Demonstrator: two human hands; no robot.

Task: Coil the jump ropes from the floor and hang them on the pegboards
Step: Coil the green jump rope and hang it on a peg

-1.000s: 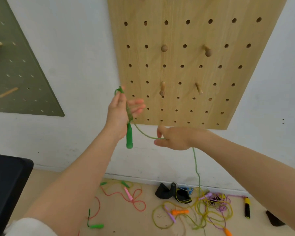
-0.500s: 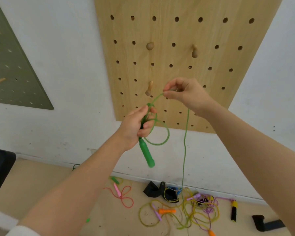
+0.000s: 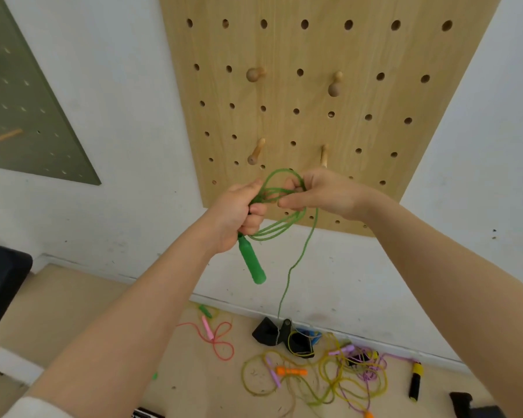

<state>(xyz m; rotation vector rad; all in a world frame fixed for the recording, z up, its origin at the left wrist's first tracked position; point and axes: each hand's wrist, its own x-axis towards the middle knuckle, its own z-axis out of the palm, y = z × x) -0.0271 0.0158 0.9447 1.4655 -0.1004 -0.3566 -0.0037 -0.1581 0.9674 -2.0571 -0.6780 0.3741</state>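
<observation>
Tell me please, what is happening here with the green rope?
A person is coiling a green jump rope in front of a wooden pegboard. The left hand grips the loops together with one green handle, which hangs below the fist. The right hand pinches the rope at the loops. The loose end trails down toward the floor, where other ropes lie tangled. Nothing hangs on the wooden board's pegs.

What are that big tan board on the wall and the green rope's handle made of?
The tan pegboard looks like light plywood or similar wood, matt, with visible grain. The green handle hanging below the left hand looks like moulded plastic or rubber, uniformly coloured and slightly glossy; which one is unclear.
</observation>
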